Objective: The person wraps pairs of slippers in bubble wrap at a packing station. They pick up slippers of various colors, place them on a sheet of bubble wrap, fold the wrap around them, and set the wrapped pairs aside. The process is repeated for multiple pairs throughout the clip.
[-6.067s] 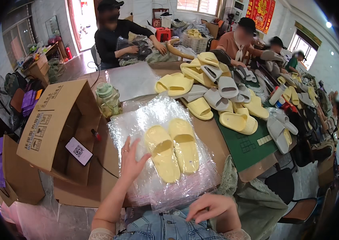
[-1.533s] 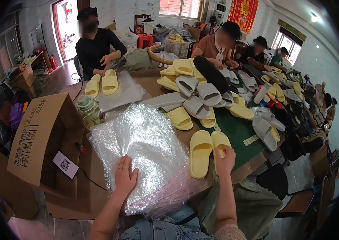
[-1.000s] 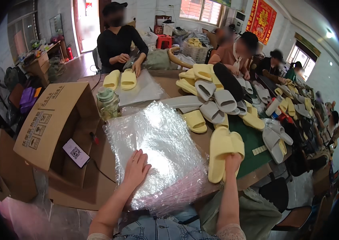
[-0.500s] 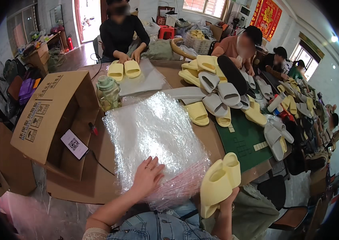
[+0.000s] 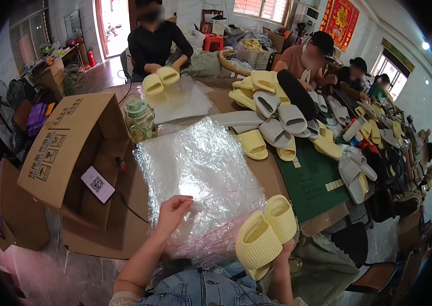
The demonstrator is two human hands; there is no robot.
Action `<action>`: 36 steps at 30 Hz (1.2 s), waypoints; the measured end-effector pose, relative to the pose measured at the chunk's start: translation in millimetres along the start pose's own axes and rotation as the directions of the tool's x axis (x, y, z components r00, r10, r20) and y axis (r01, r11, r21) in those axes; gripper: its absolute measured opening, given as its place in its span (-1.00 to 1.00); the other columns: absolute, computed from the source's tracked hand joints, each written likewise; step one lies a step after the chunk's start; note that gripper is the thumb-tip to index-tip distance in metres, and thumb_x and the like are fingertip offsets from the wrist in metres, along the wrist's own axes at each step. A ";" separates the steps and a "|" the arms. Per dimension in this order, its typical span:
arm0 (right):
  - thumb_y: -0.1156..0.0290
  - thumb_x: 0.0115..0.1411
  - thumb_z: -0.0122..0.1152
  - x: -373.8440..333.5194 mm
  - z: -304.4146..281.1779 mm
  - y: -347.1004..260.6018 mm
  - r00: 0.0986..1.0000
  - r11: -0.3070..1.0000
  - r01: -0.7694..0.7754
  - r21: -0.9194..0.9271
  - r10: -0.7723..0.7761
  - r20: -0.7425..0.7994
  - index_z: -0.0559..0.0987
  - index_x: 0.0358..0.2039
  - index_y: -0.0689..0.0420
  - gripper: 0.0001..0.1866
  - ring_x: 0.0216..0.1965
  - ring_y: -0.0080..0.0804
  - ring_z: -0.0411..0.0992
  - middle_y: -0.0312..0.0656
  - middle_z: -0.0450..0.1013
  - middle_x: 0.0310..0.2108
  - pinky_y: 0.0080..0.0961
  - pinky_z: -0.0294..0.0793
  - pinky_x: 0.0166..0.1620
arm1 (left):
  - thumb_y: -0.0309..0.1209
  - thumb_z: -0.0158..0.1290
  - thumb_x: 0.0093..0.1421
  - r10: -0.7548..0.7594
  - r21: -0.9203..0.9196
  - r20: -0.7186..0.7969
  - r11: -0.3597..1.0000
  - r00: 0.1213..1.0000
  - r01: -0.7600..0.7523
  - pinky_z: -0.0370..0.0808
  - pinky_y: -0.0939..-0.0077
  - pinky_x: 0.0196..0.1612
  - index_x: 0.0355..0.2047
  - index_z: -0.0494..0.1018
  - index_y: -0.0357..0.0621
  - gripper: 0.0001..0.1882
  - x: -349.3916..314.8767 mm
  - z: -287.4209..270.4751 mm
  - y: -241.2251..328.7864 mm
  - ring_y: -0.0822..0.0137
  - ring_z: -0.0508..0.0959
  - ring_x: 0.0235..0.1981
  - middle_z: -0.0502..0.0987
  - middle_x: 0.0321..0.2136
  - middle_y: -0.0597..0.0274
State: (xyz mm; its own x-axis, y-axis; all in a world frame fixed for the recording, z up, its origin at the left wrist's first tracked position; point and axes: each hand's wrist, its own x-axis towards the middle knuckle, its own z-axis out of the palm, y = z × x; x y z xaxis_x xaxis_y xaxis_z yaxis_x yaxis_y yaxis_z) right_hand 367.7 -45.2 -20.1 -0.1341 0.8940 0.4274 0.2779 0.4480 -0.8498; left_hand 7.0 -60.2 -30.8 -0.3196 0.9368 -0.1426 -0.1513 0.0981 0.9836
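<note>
My right hand point(image 5: 283, 255) grips a pair of pale yellow slippers point(image 5: 259, 239) from below, tilted at the right front of the table. Beside it lies a thick stack of clear plastic bags point(image 5: 200, 163) with pinkish strips along the near edge. Over the near part of this stack, my left hand point(image 5: 174, 213) is closed in a pinch, with thin clear film at its fingertips. The slippers hide part of my right hand's fingers.
A cardboard box point(image 5: 68, 148) with a phone-sized code card point(image 5: 97, 184) stands left. Behind the bags is a green-lidded bottle point(image 5: 139, 120). Yellow and grey slippers point(image 5: 277, 117) pile up at right by a green cutting mat point(image 5: 310, 183). Across the table a person point(image 5: 157, 46) holds yellow slippers.
My left hand has gone from lying flat on the bags to a pinch. The slippers in my right hand have moved left toward the stack. The person opposite has lifted their slippers.
</note>
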 end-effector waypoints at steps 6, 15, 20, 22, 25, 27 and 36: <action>0.44 0.10 0.43 1.1 3.7 -1.9 0.998 0.995 0.066 -0.081 -0.064 0.026 0.69 -0.09 0.24 -0.66 -0.08 -0.19 0.64 -0.08 0.66 -0.11 -0.32 0.57 0.01 | -0.48 0.11 0.37 -0.115 -0.329 0.088 0.934 0.989 0.138 0.54 0.31 0.12 -0.14 0.53 -0.31 -0.86 7.6 -11.0 -0.4 0.33 0.60 -0.05 0.59 0.00 0.08; 0.44 0.31 0.19 11.0 23.1 -16.5 0.990 0.972 -0.048 0.230 0.077 -0.122 0.63 -0.03 0.35 -0.70 -0.15 -0.29 0.64 -0.11 0.64 -0.12 -0.37 0.64 -0.08 | -0.50 0.06 0.35 0.056 -0.988 0.151 -0.026 0.987 0.152 0.19 -0.16 0.44 -0.11 0.45 -0.10 -0.87 -8.6 32.9 11.8 0.00 0.45 0.24 0.46 0.20 0.11; 0.35 0.13 0.42 35.1 38.4 -24.0 0.997 0.978 0.064 0.196 -0.055 -0.052 0.67 -0.08 0.26 -0.63 -0.07 -0.18 0.64 -0.03 0.65 -0.11 -0.30 0.58 0.00 | -0.39 -0.06 0.44 -0.039 -0.833 0.474 -0.345 0.880 0.433 0.19 -0.08 0.44 0.22 0.34 -0.13 -0.63 -38.7 68.1 7.9 0.02 0.34 0.33 0.35 0.31 0.10; 0.34 0.11 0.41 51.0 44.6 -28.2 0.988 0.988 0.152 -0.001 -0.152 -0.002 0.69 -0.09 0.21 -0.65 -0.10 -0.11 0.64 -0.04 0.65 -0.12 -0.30 0.58 -0.02 | -0.37 -0.11 0.47 -0.094 -0.799 0.484 0.357 0.870 0.484 0.22 0.04 0.43 0.31 0.25 -0.18 -0.55 -52.5 67.8 2.2 0.06 0.32 0.33 0.33 0.32 0.09; 0.40 0.11 0.41 63.9 59.5 -24.7 0.994 0.994 0.108 -0.027 -0.108 -0.008 0.69 -0.10 0.20 -0.68 -0.18 -0.12 0.64 -0.10 0.66 -0.21 -0.31 0.60 -0.10 | -0.37 -0.16 0.49 -0.053 0.285 0.390 0.956 0.919 -0.066 0.26 0.23 0.39 0.38 0.14 -0.26 -0.49 -76.9 66.6 16.6 0.14 0.32 0.33 0.33 0.32 0.08; 0.39 0.07 0.41 67.4 53.3 -5.2 0.975 0.939 0.188 -0.287 -0.143 0.171 0.71 -0.13 0.16 -0.68 -0.18 -0.04 0.63 -0.05 0.65 -0.23 -0.27 0.59 -0.13 | -0.37 -0.15 0.47 -0.135 0.095 0.454 0.990 0.881 0.103 0.31 0.30 0.35 0.36 0.18 -0.26 -0.50 -87.0 69.9 22.1 0.17 0.38 0.28 0.37 0.28 0.05; 0.45 -0.20 0.28 66.2 55.1 31.3 0.923 0.778 0.229 -0.585 0.017 0.384 0.62 -0.60 0.25 -0.86 -0.32 0.07 0.52 0.03 0.53 -0.46 -0.05 0.53 -0.25 | -0.21 0.04 0.35 -0.052 0.643 0.674 0.531 0.736 -0.552 0.53 0.09 0.06 0.10 0.50 0.01 -0.64 -85.5 24.2 88.7 -0.01 0.59 -0.02 0.60 -0.03 0.06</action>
State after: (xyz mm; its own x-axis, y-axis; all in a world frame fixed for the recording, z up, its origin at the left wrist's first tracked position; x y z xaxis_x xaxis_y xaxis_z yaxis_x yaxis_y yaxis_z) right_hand 315.1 28.3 -35.4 -0.4841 0.8349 0.2617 0.7421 0.5503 -0.3827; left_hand 43.5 -123.4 71.3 0.4033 0.9114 -0.0818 0.6977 -0.2484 0.6720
